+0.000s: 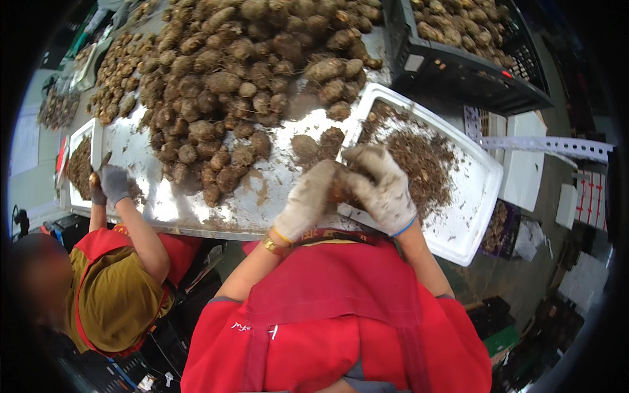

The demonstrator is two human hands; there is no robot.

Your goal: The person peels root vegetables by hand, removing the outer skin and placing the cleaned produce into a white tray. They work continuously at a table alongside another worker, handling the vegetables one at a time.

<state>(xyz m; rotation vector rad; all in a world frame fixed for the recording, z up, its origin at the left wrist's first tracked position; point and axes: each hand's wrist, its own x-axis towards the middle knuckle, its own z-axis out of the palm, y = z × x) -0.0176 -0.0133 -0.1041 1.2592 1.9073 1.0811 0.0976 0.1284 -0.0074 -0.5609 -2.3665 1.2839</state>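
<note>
Both my hands wear white work gloves smudged with soil and meet over the near corner of a white tray [475,229]. Between them is a brown taro [339,185], mostly covered by the gloves. My left hand [309,200] is closed round its left side. My right hand [383,187] curls against it from the right, its fingers bent and slightly blurred. Brown peelings [419,164] and loose soil lie in the tray. Just beyond my left hand, two taros [314,145] rest on the metal table [282,187].
A large heap of taros [223,85] covers the table ahead. At the far right stands a black crate [452,65] of taros. On my left a co-worker [118,281] in grey gloves handles a taro beside another white tray [97,141].
</note>
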